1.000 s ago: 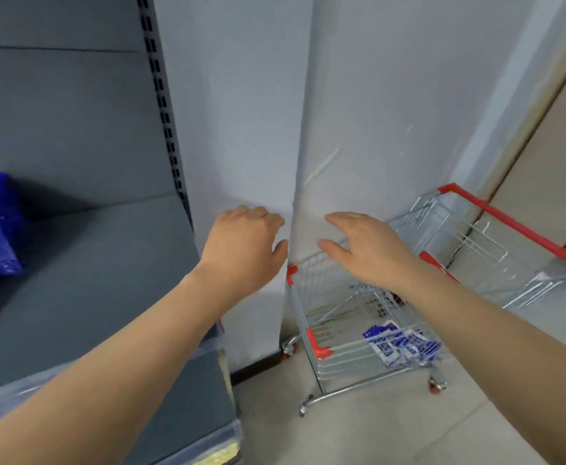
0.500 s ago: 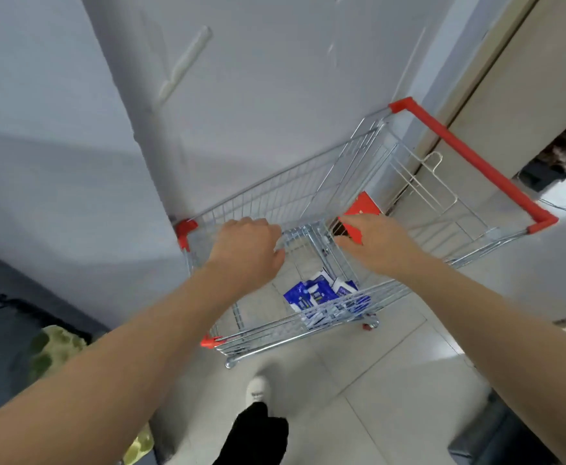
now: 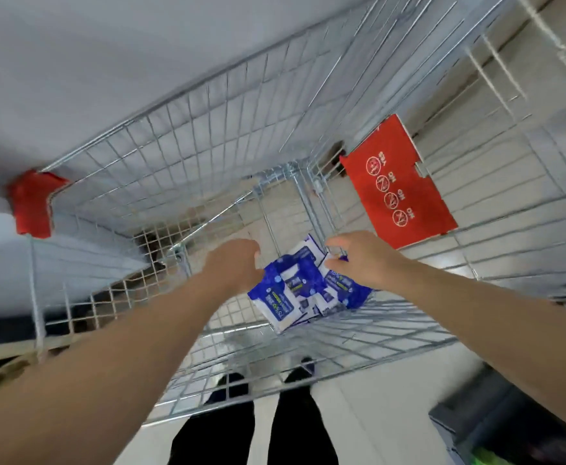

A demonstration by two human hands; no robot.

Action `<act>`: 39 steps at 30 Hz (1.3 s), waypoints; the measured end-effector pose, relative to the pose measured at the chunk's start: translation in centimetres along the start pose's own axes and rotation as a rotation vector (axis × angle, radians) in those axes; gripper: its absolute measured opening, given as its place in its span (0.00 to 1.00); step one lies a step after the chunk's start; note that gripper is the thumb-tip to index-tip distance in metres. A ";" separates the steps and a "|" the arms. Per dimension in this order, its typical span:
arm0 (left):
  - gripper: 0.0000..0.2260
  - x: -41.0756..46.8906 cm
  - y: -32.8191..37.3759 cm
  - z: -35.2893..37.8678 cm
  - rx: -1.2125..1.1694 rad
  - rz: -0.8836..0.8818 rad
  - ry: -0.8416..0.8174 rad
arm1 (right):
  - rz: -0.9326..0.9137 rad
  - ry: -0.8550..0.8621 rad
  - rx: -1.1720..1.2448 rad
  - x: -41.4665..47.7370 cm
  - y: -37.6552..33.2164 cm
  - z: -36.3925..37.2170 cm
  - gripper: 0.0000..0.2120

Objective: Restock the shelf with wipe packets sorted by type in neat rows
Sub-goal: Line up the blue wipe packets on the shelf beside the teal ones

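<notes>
Red corner bumper (image 3: 33,203) on the cart (image 3: 207,135) sits far left, out of your way. Your left hand (image 3: 233,263) is down in the basket at the left edge of the wipe packets (image 3: 295,293); its fingers curl away from the camera, so I cannot tell if they hold anything. The packets lie in a loose overlapping heap on the cart floor. Your right hand (image 3: 359,260) is over the heap's right side, thumb and fingers apart, nothing clamped. Risk: squeeze the heap from both sides and slick packs likely squirt out, or types get mixed. The red seat flap (image 3: 399,186) beside your right wrist could snag on lift-out.
</notes>
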State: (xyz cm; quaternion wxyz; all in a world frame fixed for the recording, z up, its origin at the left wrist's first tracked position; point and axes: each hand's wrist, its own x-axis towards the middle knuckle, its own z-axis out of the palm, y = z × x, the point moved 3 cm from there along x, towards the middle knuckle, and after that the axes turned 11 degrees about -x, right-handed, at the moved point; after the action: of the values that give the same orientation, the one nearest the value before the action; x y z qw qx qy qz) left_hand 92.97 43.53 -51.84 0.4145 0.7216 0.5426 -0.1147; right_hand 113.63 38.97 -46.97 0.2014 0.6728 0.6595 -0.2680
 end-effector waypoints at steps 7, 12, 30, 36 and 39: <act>0.35 7.6 -4.1 8.7 -0.220 -0.200 -0.088 | -0.127 -0.180 0.056 9.9 2.6 7.8 0.27; 0.18 8.6 -6.6 11.1 -0.423 -0.260 -0.091 | -0.165 -0.244 0.100 13.1 2.6 12.3 0.27; 0.18 6.8 -7.1 14.1 -0.807 -0.381 -0.162 | -0.108 -0.296 0.396 13.4 4.1 14.3 0.12; 0.05 7.1 -9.2 12.6 -0.831 -0.408 -0.132 | 0.130 0.001 0.137 14.3 8.5 14.2 0.21; 0.10 6.6 -10.2 12.2 -0.998 -0.459 -0.146 | 0.191 -0.097 0.095 13.5 8.8 14.8 0.21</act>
State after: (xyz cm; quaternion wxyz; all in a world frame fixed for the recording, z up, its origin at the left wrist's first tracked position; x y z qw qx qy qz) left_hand 90.00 40.01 -68.44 0.7070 0.2910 0.6443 0.0192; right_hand 120.83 39.83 -67.59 0.2256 0.7275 0.5685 -0.3110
